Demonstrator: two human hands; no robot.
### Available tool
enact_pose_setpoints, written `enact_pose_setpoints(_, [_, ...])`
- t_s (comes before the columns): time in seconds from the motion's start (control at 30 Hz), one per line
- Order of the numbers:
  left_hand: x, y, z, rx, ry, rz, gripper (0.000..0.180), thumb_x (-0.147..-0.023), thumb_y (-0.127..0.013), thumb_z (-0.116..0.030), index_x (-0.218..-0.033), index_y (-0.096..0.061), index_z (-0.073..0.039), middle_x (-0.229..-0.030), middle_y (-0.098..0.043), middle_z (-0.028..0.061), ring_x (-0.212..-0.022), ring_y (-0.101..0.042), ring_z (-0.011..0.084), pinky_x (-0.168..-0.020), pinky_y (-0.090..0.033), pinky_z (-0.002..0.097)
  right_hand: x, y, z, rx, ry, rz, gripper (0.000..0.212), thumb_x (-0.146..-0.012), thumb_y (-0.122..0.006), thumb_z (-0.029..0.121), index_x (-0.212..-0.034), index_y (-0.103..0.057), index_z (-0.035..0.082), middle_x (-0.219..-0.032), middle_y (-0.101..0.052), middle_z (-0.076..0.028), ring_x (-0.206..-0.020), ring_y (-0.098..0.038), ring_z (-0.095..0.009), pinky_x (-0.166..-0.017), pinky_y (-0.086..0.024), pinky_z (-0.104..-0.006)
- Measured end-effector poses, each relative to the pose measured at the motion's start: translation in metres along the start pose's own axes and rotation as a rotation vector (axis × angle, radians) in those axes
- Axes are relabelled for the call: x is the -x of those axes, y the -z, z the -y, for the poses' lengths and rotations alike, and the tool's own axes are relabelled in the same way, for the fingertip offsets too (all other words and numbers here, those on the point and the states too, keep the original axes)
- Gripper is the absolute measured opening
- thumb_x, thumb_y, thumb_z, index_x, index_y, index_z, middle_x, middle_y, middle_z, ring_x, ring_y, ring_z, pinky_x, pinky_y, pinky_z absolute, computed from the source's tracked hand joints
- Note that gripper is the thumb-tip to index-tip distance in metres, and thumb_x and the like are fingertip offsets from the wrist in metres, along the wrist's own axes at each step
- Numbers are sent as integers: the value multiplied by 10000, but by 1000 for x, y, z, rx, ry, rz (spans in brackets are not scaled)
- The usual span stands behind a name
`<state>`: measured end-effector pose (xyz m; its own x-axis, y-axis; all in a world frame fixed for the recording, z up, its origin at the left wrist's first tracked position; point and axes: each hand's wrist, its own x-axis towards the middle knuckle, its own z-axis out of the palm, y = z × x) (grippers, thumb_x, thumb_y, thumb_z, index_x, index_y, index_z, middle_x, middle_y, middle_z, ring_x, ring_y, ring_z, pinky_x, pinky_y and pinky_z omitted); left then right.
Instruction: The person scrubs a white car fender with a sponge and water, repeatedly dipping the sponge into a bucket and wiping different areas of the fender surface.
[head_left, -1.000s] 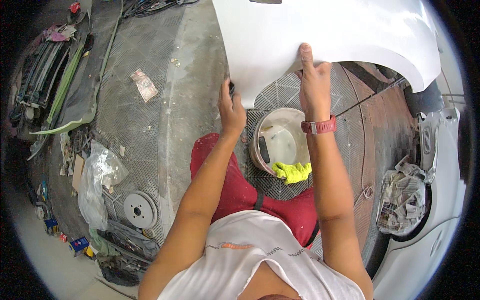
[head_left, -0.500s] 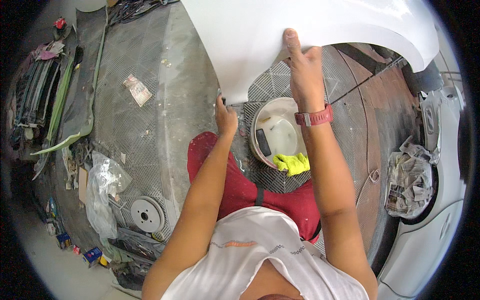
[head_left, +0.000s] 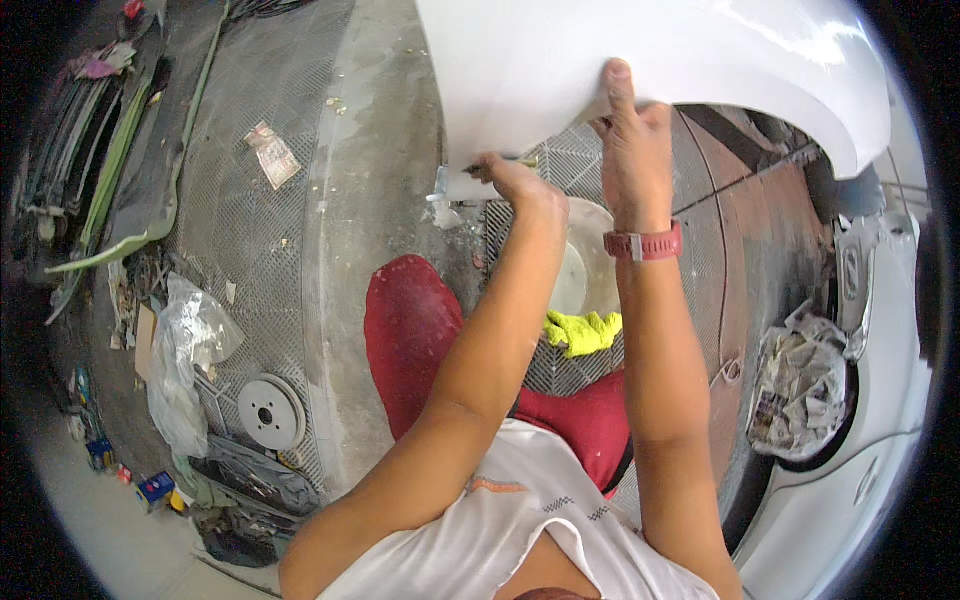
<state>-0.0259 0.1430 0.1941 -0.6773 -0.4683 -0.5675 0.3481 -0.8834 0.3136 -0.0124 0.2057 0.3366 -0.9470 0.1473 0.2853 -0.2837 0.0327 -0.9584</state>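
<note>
A white car fender (head_left: 560,60) spans the top of the view, its curved wheel-arch edge facing me. My right hand (head_left: 635,140) is closed on that edge, thumb on the painted face and fingers hooked underneath. At the fender's lower left tip, my left hand (head_left: 512,178) is closed on a small scraper-like tool (head_left: 441,182) with a flat pale blade. The hand partly hides its grip, so its exact kind is unclear. Below the panel stands a round bucket (head_left: 594,245) of cloudy liquid, partly behind my left forearm. A bright yellow-green cloth (head_left: 582,332) hangs over its near rim.
Panel parts and trim strips (head_left: 110,190) line the left side. A brake disc (head_left: 270,412), clear plastic sheeting (head_left: 192,345) and a paper piece (head_left: 272,155) lie on the floor. At right stands a silver car body (head_left: 830,490), with newspaper in plastic (head_left: 797,385). A thin cable (head_left: 724,290) crosses the floor.
My left hand has swung right and slightly up, turning across the fender's tip; its forearm now covers part of the bucket. The fender and right hand have shifted slightly right in view.
</note>
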Motion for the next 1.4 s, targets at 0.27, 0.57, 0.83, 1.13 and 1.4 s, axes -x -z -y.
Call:
enact_pose_setpoints(0.27, [-90,50,-15,51,181,-168,737,-1140,-172,-491,-1692,-346,-34,-1785,-335,108,-1599,-379,292,-1344,-239,455,5,1,3,-36,63,19,661,-1031,-719,594,-919,-591,-45,-991,-653,-179,-1011,-694,-261,-1011,-600,-475])
enact_pose_setpoints(0.57, [-88,60,-25,153,269,-76,765,-1155,-171,-552,-1639,-460,-35,-1724,-443,120,-1564,-446,304,-1315,-322,455,5,3,8,-24,30,40,807,-1032,-734,575,-1183,-507,-184,-1181,-617,-273,-1122,-679,-297,-1003,-617,-477])
enact_pose_setpoints(0.83, [75,-43,-48,158,260,158,691,-1179,-292,-582,-1544,-511,-38,-1580,-573,114,-1434,-552,287,-1293,-358,442,6,-2,19,-125,-69,84,545,-1083,-692,491,-1083,-587,-44,-1103,-686,-123,-1033,-685,-210,-991,-583,-434])
enact_pose_setpoints(1.13, [137,57,-61,-1162,-386,1115,905,-1145,-112,-668,-1743,11,0,-1802,145,290,-1681,124,427,-1334,37,609,118,82,-34,208,125,260,864,-1086,-562,596,-1669,-361,-8,-1688,-437,-226,-1609,-361,-362,-1315,-286,-470])
enact_pose_setpoints(1.4, [57,177,0,-2029,-552,1205,441,-1109,-494,-377,-1323,-724,-68,-1420,-688,198,-1388,-602,357,-1296,-169,707,145,135,-231,-282,-831,-219,670,-1016,-768,294,-1566,-484,38,-1360,-652,-176,-1105,-687,-292,-809,-630,-463])
